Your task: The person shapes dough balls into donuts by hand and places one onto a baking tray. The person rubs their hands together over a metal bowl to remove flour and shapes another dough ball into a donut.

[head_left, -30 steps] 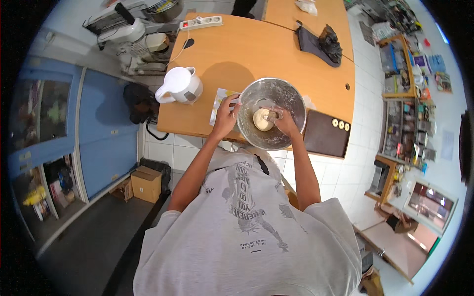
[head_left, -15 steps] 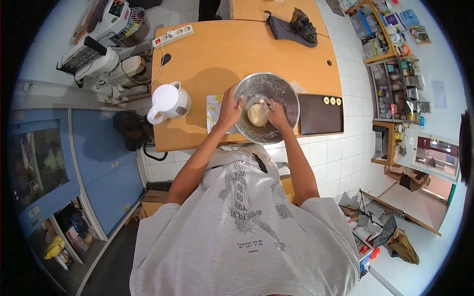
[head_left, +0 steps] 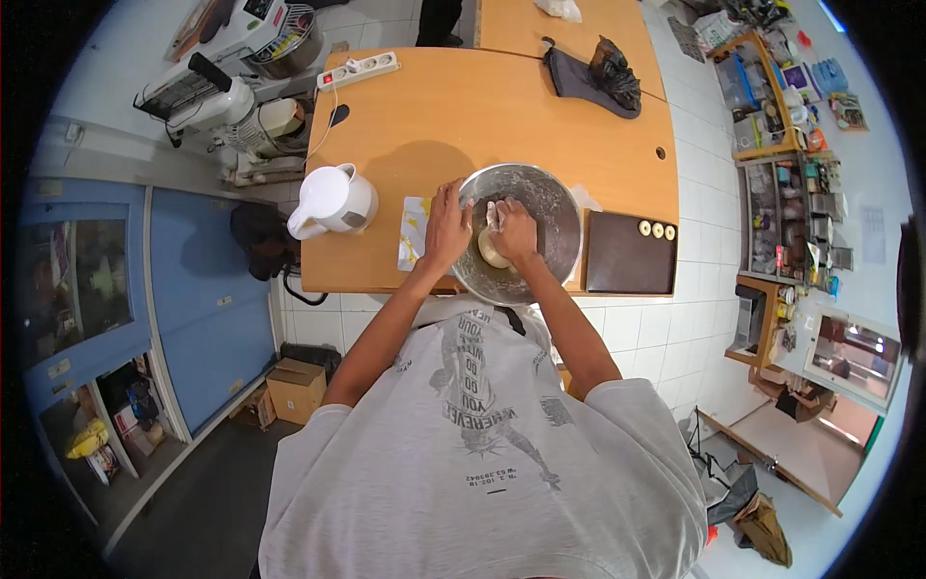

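A wide steel mixing bowl (head_left: pixel 558 220), its inner wall smeared with flour and dough, stands near the front edge of the wooden table. My left hand (head_left: pixel 448 228) grips the bowl's left rim, with the thumb on the inner side. Down inside the bowl, my right hand (head_left: pixel 515 232) presses with curled, floury fingers on a pale lump of dough (head_left: pixel 492 253). Part of the dough is hidden under that hand.
Right of the bowl, a dark baking tray (head_left: pixel 627 261) carries three small dough rings (head_left: pixel 658 231). A white jug (head_left: pixel 333 200) and a yellow-and-white packet (head_left: pixel 413 234) sit on the left. Farther back are a power strip (head_left: pixel 359 70) and a black plastic bag (head_left: pixel 613 77).
My right hand has shifted from the dough's right side to over its top and covers more of it. My left hand stays on the rim. The whole view has moved slightly.
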Tool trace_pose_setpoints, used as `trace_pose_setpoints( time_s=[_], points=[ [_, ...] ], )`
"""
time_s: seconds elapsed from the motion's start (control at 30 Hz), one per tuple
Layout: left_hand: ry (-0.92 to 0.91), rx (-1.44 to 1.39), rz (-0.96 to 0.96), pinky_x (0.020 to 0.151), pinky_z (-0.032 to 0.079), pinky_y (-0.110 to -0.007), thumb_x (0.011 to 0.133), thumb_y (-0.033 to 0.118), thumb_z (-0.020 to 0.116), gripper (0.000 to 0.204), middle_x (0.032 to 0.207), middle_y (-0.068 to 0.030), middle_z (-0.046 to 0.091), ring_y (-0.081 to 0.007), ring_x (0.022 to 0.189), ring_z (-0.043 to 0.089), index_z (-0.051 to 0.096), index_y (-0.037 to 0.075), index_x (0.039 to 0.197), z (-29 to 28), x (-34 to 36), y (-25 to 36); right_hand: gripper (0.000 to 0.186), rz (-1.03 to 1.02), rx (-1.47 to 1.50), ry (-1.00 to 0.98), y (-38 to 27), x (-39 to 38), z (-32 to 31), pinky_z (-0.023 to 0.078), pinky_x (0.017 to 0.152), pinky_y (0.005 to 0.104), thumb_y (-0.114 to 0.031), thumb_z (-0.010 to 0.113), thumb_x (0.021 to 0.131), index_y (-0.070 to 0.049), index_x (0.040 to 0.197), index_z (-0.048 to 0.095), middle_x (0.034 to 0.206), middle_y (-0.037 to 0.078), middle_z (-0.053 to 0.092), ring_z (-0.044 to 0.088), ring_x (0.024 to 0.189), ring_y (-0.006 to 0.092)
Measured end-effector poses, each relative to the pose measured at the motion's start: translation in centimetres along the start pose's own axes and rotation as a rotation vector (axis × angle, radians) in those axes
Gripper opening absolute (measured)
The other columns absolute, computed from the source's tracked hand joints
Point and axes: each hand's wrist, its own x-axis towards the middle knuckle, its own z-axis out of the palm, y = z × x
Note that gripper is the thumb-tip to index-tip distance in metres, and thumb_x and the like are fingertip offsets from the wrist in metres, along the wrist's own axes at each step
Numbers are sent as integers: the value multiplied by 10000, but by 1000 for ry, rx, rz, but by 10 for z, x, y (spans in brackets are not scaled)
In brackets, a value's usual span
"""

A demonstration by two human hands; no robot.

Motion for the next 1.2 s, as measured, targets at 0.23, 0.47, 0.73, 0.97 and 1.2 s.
trace_pose_setpoints(
  time_s=[0.23, 0.47, 0.73, 0.97, 1.2],
  points=[
    [30, 86, 10, 997, 468, -530, 985, 69, 591, 406, 1277, -279, 574, -474, 1177, 560, 505, -26, 1371, 1, 1, 7, 236, -15, 23, 78, 9, 3, 5, 584, 808, 479, -240, 667, 890, -16, 948, 713, 991, 205, 695, 702, 925, 403],
    [42, 140, -28, 981, 472, -529, 980, 77, 601, 364, 1234, -265, 595, -471, 1148, 569, 542, -20, 1325, 1, -1, 7, 275, -24, 95, 1, 16, 15, 13, 568, 790, 548, -279, 631, 933, -31, 918, 749, 986, 249, 726, 701, 834, 465],
    [96, 204, 1, 991, 450, -518, 997, 141, 602, 369, 1239, -274, 573, -467, 1148, 541, 555, -38, 1316, -4, -3, 24, 444, 2, 191, -108, 24, 20, 20, 568, 831, 564, -335, 537, 1018, 5, 842, 762, 878, 313, 712, 706, 831, 495],
    [235, 441, 178, 1026, 436, -516, 965, 153, 650, 409, 1304, -234, 557, -455, 1225, 505, 563, -33, 1318, -9, -10, 50, 306, -64, 372, -178, 46, 15, 3, 534, 949, 535, -205, 582, 937, 32, 1057, 732, 1061, 319, 697, 661, 1022, 510],
    [-112, 161, 9, 1142, 398, -498, 878, 239, 776, 718, 1416, -277, 487, -454, 1340, 471, 448, -56, 1445, 26, -47, 52, 461, -328, 618, -190, 62, -15, -67, 458, 1097, 478, -12, 623, 799, -9, 1259, 650, 1307, 280, 634, 570, 1244, 480]
  ],
)
